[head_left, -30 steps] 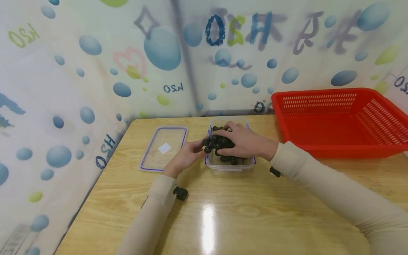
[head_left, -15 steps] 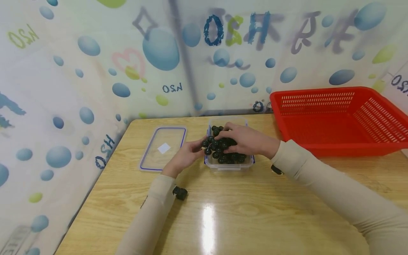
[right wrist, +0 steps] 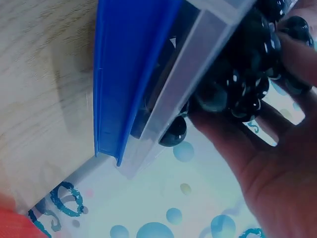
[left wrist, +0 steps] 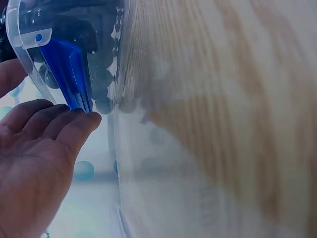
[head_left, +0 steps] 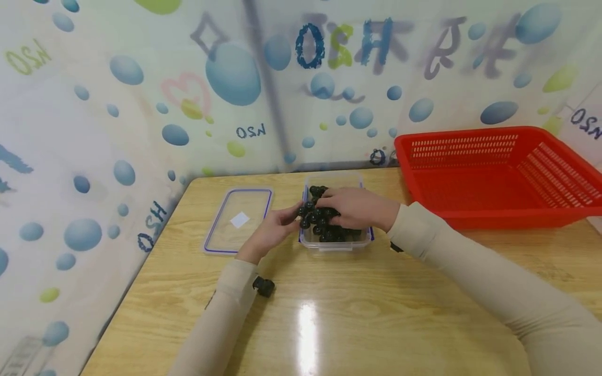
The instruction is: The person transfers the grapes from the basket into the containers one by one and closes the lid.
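Note:
A bunch of dark, shiny grapes (head_left: 320, 215) lies in a clear plastic box (head_left: 334, 246) with blue side latches. My right hand (head_left: 361, 208) reaches over the box from the right and holds the grapes; in the right wrist view its thumb and fingers curve around them (right wrist: 237, 74). Some of the grapes sit over the left rim. At that side my left hand (head_left: 270, 232) steadies the box. Its nearly straight fingers touch the hanging blue latch (left wrist: 69, 72) in the left wrist view, with the thumb higher up near the rim.
A clear lid (head_left: 226, 230) with a blue seal and a white square label lies flat left of the box. A red perforated basket (head_left: 484, 214) stands at the right on the wooden table (head_left: 357, 308). A patterned wall covering (head_left: 282, 120) closes off the back and left.
My right hand first lifted slightly off, showing more grapes, and now bears lower on them. More grapes have settled toward the box's front. The left hand stays at the left side.

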Demonstrator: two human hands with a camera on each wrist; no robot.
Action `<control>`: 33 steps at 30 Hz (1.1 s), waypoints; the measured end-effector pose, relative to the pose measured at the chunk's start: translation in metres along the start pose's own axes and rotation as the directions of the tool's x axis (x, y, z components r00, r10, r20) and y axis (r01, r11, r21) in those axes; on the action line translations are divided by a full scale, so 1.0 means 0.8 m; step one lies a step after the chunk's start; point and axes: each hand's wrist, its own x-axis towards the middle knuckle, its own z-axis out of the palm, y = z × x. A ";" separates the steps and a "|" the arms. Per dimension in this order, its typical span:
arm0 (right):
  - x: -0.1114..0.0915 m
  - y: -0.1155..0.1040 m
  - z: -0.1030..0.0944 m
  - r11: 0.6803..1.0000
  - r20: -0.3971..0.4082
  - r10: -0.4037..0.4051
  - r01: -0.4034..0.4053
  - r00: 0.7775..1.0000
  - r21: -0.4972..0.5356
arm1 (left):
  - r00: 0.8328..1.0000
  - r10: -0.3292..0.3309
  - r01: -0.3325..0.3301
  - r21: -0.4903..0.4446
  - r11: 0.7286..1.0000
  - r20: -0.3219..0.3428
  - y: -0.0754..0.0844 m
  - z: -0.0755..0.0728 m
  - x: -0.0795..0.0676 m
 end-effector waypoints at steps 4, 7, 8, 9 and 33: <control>0.001 -0.007 0.002 0.998 0.054 0.051 -0.050 0.997 -0.035 | 1.000 0.013 -0.013 -0.022 1.000 -0.007 0.000 0.002 -0.003; 0.001 -0.011 0.004 0.994 0.093 0.103 -0.100 0.990 -0.032 | 1.000 0.016 -0.016 -0.021 1.000 -0.014 -0.002 0.004 -0.003; 0.001 -0.011 0.005 0.993 0.096 0.119 -0.118 0.988 -0.012 | 1.000 0.016 -0.016 -0.020 1.000 -0.014 -0.002 0.004 -0.003; 0.000 -0.011 0.005 0.990 0.098 0.135 -0.138 0.986 0.021 | 1.000 0.011 -0.011 -0.019 1.000 -0.015 -0.003 0.005 -0.003; -0.002 -0.005 0.001 0.989 -0.049 -0.123 0.127 0.991 0.078 | 1.000 -0.025 0.025 0.006 1.000 -0.008 0.005 0.006 0.001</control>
